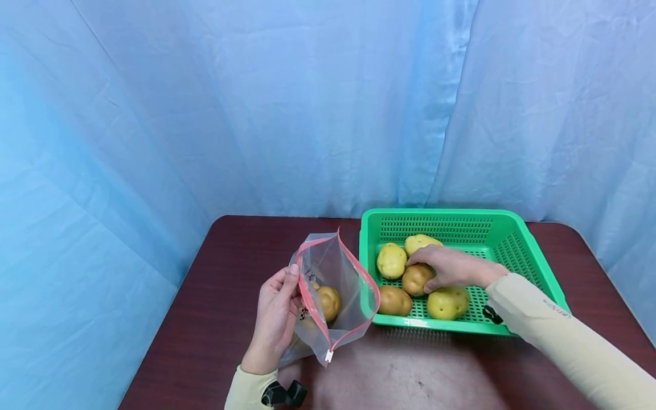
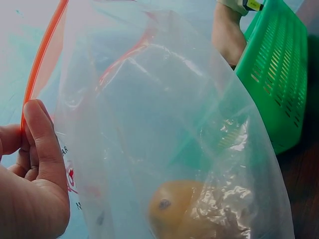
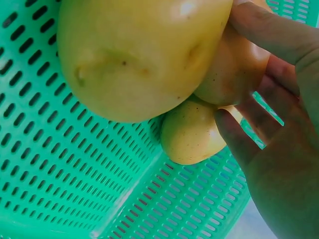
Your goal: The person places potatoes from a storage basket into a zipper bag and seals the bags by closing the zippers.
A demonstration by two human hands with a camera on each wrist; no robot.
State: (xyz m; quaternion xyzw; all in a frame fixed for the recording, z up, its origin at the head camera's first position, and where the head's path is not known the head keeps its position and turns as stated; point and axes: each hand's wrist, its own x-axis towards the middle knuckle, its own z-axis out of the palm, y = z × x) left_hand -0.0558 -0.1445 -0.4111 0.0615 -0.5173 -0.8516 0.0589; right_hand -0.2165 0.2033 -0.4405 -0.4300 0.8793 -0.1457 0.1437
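Note:
My left hand (image 1: 277,310) pinches the red-edged rim of a clear zip bag (image 1: 353,302) between thumb and fingers, and the bag's mouth gapes. A brown potato (image 1: 328,302) lies inside the bag, visible through the plastic in the left wrist view too. Over at the green basket (image 1: 543,267), my right hand (image 1: 456,266) reaches in and grips another brown potato (image 1: 416,278), thumb on one side and fingers on the other. Close around it lie yellow potatoes (image 1: 392,261) and one more brown potato (image 1: 394,300). In the right wrist view a large yellow potato (image 3: 139,55) partly covers the gripped one.
The basket stands on a dark reddish-brown table (image 1: 230,267), to the right of the bag. Its raised perforated walls surround the potatoes. A white slider (image 1: 328,356) hangs at the bag's near corner. Blue curtains (image 1: 307,114) hang behind the table and along its left side.

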